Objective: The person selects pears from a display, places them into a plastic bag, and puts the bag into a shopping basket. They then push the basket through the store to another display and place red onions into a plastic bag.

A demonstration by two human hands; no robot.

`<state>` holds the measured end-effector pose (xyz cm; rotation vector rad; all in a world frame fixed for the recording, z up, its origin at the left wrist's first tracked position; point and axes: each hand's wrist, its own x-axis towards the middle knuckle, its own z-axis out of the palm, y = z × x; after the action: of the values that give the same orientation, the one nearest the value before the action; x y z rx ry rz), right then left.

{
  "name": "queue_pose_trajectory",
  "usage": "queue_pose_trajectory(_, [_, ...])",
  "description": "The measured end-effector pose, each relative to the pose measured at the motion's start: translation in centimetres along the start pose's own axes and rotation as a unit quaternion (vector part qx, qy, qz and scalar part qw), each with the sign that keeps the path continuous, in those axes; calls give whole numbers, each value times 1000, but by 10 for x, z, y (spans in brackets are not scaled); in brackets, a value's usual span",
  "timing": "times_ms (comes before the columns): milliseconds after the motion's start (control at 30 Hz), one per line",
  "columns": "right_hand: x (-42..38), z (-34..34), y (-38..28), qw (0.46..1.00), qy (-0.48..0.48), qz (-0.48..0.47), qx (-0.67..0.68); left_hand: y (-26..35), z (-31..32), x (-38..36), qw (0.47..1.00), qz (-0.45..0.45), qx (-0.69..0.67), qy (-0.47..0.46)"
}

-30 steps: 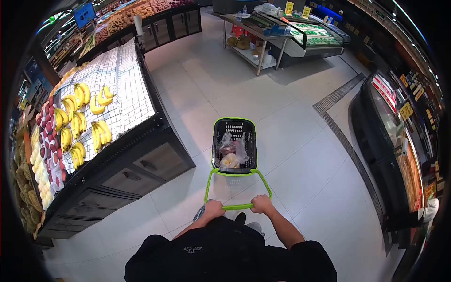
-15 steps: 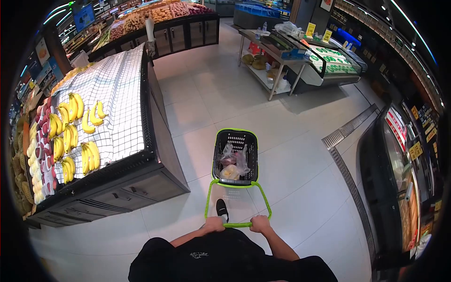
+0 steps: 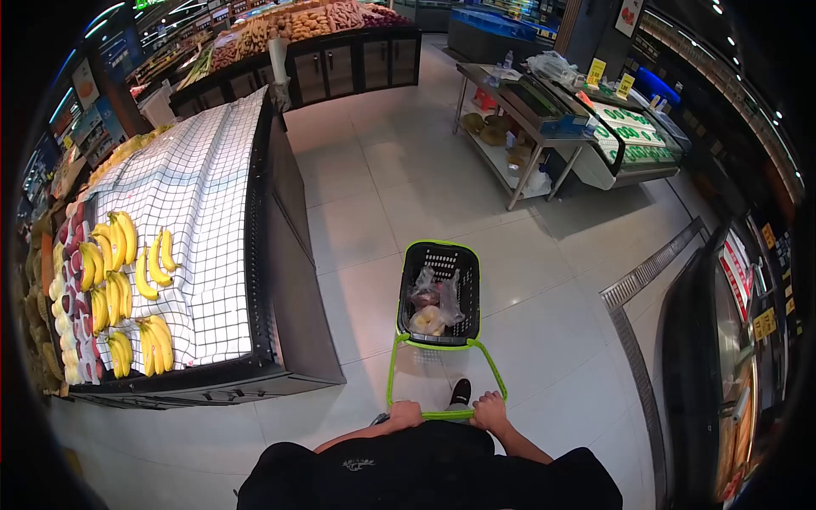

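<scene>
The shopping basket (image 3: 439, 293) stands on the floor ahead, with bagged produce (image 3: 429, 308) inside. Left hand (image 3: 405, 414) and right hand (image 3: 490, 411) both clench its green handle (image 3: 446, 414). Bananas (image 3: 119, 280) lie far left; yellow price signs (image 3: 610, 78) are unreadable.

The basket (image 3: 439, 293) stands on the floor (image 3: 374, 195) at 12 o'clock, bags (image 3: 429, 306) inside it. Both hands sit on its handle (image 3: 442, 414): left hand (image 3: 405, 414) left, right hand (image 3: 490, 411) right. The banana display (image 3: 178, 255) lies at 10 o'clock, a metal table (image 3: 531, 106) at 1 o'clock.
</scene>
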<state>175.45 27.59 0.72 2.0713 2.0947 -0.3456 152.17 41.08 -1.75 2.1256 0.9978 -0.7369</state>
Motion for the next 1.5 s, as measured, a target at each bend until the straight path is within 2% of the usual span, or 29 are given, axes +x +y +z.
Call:
queue_pose_trajectory(100, [32, -5, 39, 999, 25, -28, 14, 9, -18, 33, 1000, 5, -1, 1])
queue_pose_trajectory(233, [78, -8, 104, 998, 12, -63, 11, 34, -55, 82, 1000, -1, -3, -23])
queue_pose_trajectory(333, [124, -21, 148, 995, 33, -94, 15, 53, -100, 120, 1000, -6, -22, -7])
queue_pose_trajectory(400, [163, -32, 178, 992, -102, -32, 64, 68, -137, 146, 999, -43, -11, -6])
queue_pose_trajectory(533, [226, -49, 236, 987, -133, -4, 86, 86, -189, 202, 998, -64, 5, 19])
queue_pose_trajectory(600, [261, -60, 269, 986, -140, -45, 85, 95, -205, 231, 996, -73, -5, 54])
queue_pose_trajectory(800, [353, -88, 353, 980, -171, -86, 57, 125, -267, 307, 992, -105, -42, 60])
queue_pose_trajectory(933, [422, -105, 391, 971, -212, -106, 40, 126, -318, 352, 988, -116, -65, 76])
queue_pose_trajectory(1033, [472, -107, 414, 977, -186, -104, 24, 123, -370, 383, 991, -97, -72, 53])
queue_pose_trajectory(1267, [596, -149, 452, 974, -210, -70, 40, 73, -467, 474, 989, -75, -62, 113])
queue_pose_trajectory(1500, [719, -194, 479, 969, -222, -105, 37, 37, -569, 535, 989, -100, -73, 80])
